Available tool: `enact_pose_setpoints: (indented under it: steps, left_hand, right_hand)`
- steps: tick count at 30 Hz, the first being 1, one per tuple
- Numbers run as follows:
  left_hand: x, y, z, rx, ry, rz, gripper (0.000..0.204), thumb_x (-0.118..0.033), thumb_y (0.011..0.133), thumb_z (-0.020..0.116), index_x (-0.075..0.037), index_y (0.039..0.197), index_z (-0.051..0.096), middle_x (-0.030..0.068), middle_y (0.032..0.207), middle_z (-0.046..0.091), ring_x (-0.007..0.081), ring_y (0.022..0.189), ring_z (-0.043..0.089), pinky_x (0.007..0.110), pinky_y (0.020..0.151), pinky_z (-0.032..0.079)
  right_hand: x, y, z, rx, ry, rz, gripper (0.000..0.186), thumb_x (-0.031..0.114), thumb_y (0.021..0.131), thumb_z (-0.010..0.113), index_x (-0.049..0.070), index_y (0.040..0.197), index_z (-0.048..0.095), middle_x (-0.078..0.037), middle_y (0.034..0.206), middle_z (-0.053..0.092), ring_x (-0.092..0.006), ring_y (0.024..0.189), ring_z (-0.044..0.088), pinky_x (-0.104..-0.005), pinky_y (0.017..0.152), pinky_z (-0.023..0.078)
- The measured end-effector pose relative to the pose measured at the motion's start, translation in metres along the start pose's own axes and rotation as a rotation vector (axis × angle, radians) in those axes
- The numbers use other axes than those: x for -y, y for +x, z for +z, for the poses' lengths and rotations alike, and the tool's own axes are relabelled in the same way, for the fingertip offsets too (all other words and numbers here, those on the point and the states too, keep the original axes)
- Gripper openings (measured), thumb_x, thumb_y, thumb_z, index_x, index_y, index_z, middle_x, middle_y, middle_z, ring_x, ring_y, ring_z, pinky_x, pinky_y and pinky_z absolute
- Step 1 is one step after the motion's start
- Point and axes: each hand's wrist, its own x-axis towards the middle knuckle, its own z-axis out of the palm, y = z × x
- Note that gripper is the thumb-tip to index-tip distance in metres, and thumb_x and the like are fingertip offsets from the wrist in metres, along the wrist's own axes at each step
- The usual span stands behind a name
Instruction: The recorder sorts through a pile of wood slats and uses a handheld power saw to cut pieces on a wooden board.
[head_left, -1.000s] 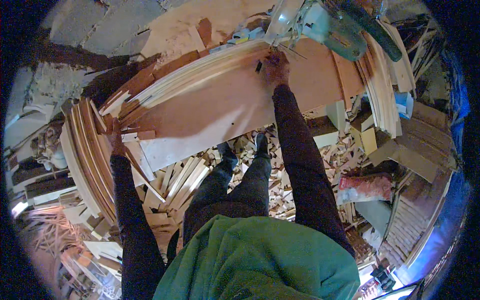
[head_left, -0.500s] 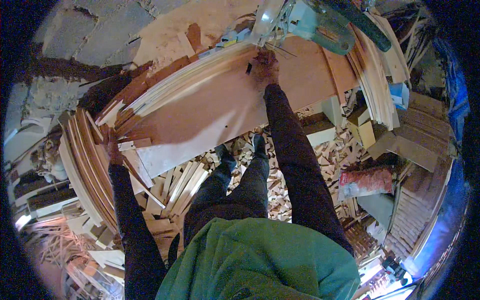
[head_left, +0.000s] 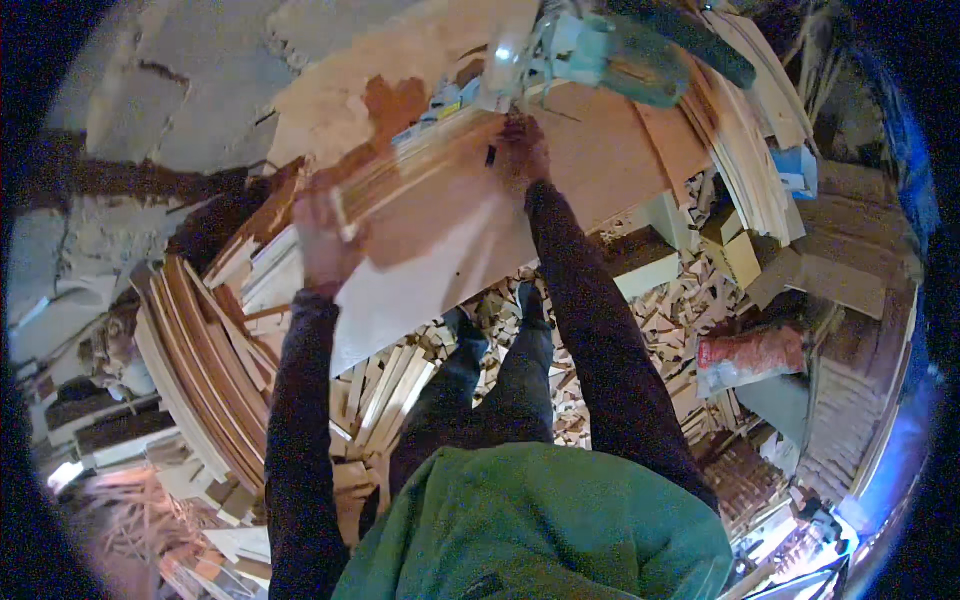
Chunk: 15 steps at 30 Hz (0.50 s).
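My left hand (head_left: 325, 242) is over the left part of the long wooden strips (head_left: 415, 165), its fingers smeared by motion. These strips lie along the far side of a broad wooden worktop (head_left: 610, 150). My right hand (head_left: 525, 148) is farther off, at the strips' right end, with its fingers closed. What they grip is hidden. Just beyond it stands a green power tool (head_left: 640, 75) with a clear, shiny part beside my fingers. A small dark mark or piece (head_left: 491, 155) shows left of my right hand.
Stacked boards (head_left: 200, 350) stand at the left, and more long strips (head_left: 740, 150) at the right. Many small wood offcuts (head_left: 670, 320) cover the floor around my legs. A red and clear bag (head_left: 750, 358) lies at the right near cardboard pieces (head_left: 830, 285).
My left hand has moved right and inward from the strips' left end. My right hand stays beside the power tool. The whole view has shifted slightly.
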Motion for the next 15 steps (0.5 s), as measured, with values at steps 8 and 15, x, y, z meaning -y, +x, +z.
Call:
enact_pose_setpoints:
  steps: [8, 15]
  left_hand:
    - [-0.066, 0.077, 0.053, 0.173, 0.036, 0.127, 0.087, -0.033, 0.077, 0.069, 0.010, 0.140, 0.028, 0.0275, 0.138, 0.037, 0.0449, 0.121, 0.040, 0.054, 0.103, 0.032]
    - [-0.057, 0.082, 0.070, 0.153, 0.078, 0.148, 0.083, -0.030, 0.076, 0.068, 0.004, 0.142, 0.030, 0.0272, 0.138, 0.039, 0.0461, 0.118, 0.042, 0.057, 0.100, 0.034]
  right_hand:
    - [-0.017, 0.011, -0.005, 0.054, -0.544, -0.280, 0.037, 0.016, 0.086, 0.066, 0.004, 0.120, 0.056, -0.004, 0.104, 0.065, -0.0185, 0.090, 0.064, -0.0327, 0.079, 0.054]
    - [0.018, 0.007, -0.002, -0.004, -0.533, -0.141, 0.053, 0.010, 0.076, 0.071, 0.005, 0.125, 0.055, -0.005, 0.098, 0.064, -0.0160, 0.085, 0.062, -0.0305, 0.076, 0.052]
